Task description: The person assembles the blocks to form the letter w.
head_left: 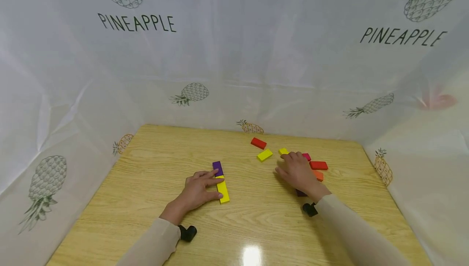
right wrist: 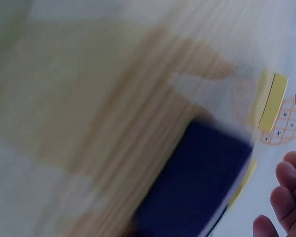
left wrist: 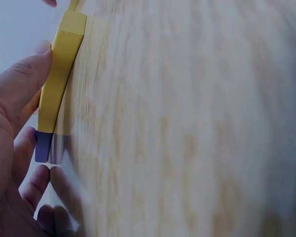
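My left hand (head_left: 196, 192) rests at a row of a yellow block (head_left: 222, 193) and a purple block (head_left: 217, 167), set end to end. Its thumb and fingers touch the row from the left side, extended rather than curled. In the left wrist view the thumb lies against the yellow block (left wrist: 63, 64), with the purple block (left wrist: 43, 146) beyond it. Over a loose group of blocks hovers my right hand (head_left: 298, 172), fingers loosely bent, fingertips close to a small yellow block (head_left: 283, 151). Below its palm lies a dark purple block (right wrist: 192, 182), large in the right wrist view.
Around the right hand lie a pink block (head_left: 307, 157), a red block (head_left: 318, 165) and an orange block (head_left: 319, 175). Farther back are another red block (head_left: 258, 143) and a yellow block (head_left: 264, 155). A pineapple-print curtain (head_left: 234, 54) surrounds the wooden table (head_left: 256, 225).
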A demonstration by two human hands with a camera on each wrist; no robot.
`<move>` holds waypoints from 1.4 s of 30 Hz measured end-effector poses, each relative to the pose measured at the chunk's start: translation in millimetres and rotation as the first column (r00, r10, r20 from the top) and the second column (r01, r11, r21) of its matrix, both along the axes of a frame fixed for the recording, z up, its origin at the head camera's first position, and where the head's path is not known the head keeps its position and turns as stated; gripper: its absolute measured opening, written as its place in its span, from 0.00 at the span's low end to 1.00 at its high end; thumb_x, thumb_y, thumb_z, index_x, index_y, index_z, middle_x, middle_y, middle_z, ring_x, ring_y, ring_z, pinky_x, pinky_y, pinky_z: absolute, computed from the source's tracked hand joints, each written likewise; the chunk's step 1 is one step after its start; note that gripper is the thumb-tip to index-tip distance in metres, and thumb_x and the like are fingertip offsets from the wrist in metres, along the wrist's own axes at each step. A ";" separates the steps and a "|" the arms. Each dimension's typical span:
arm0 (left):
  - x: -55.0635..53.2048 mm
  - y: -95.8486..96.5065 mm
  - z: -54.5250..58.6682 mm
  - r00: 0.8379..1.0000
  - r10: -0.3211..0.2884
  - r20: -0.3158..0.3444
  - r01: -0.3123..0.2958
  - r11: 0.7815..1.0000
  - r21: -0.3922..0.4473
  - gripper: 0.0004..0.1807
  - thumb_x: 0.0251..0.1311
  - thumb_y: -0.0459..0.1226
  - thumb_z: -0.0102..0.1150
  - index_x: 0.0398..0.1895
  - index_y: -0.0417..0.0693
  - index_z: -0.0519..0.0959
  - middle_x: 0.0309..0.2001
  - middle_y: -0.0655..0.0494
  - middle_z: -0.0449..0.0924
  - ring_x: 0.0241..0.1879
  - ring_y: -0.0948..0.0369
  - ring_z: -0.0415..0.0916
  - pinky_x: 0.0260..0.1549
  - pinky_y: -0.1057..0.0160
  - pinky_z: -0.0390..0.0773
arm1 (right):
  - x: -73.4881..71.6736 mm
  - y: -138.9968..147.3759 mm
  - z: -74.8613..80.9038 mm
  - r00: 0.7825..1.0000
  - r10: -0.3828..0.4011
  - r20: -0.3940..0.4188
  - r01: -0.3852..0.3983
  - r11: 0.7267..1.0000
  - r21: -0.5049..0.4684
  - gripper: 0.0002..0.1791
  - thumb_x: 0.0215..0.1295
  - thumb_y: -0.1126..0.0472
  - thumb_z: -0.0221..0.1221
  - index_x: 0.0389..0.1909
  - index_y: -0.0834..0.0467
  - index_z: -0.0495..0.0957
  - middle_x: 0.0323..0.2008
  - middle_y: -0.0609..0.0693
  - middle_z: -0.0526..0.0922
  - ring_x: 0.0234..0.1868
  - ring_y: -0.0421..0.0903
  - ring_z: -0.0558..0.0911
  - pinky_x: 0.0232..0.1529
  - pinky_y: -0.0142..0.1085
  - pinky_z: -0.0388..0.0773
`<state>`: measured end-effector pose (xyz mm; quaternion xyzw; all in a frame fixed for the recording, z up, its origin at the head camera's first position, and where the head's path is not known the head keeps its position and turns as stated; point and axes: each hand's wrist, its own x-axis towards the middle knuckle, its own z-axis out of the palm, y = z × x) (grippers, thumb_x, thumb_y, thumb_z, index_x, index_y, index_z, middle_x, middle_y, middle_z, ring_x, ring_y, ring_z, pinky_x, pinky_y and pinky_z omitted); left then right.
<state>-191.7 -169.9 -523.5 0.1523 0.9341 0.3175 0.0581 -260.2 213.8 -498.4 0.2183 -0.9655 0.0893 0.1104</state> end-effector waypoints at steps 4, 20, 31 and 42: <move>1.0 -0.2 0.6 1.000 0.005 0.000 -0.005 1.000 0.002 0.29 0.63 0.55 0.72 0.68 0.64 0.83 0.80 0.60 0.65 0.78 0.46 0.58 0.67 0.35 0.54 | 13.3 15.9 4.3 0.999 0.014 -0.030 -0.014 1.000 -0.002 0.27 0.70 0.49 0.68 0.55 0.68 0.80 0.50 0.63 0.83 0.50 0.61 0.77 0.52 0.55 0.78; 2.1 -1.2 -1.3 1.000 -0.004 -0.017 0.004 1.000 0.009 0.29 0.63 0.54 0.73 0.67 0.62 0.83 0.80 0.58 0.66 0.78 0.44 0.58 0.69 0.33 0.53 | 60.6 68.1 -6.5 0.980 0.182 -0.082 -0.175 0.981 0.082 0.23 0.60 0.52 0.72 0.51 0.62 0.82 0.47 0.54 0.81 0.47 0.53 0.75 0.49 0.52 0.77; 2.1 -0.7 -1.9 1.000 -0.010 -0.014 0.011 1.000 0.014 0.29 0.63 0.54 0.72 0.67 0.61 0.83 0.80 0.58 0.66 0.79 0.44 0.57 0.69 0.33 0.52 | 63.6 79.4 -14.8 0.971 0.207 -0.116 -0.197 0.976 0.089 0.19 0.59 0.54 0.71 0.47 0.60 0.82 0.45 0.51 0.81 0.45 0.50 0.75 0.47 0.51 0.78; 1.1 -0.5 -2.2 1.000 -0.013 -0.007 0.013 1.000 0.024 0.29 0.64 0.54 0.72 0.68 0.62 0.83 0.81 0.58 0.65 0.79 0.44 0.56 0.70 0.33 0.50 | 63.9 69.7 -17.2 0.965 0.215 -0.151 -0.206 0.976 0.073 0.16 0.58 0.56 0.73 0.42 0.57 0.80 0.39 0.47 0.78 0.44 0.50 0.75 0.46 0.47 0.76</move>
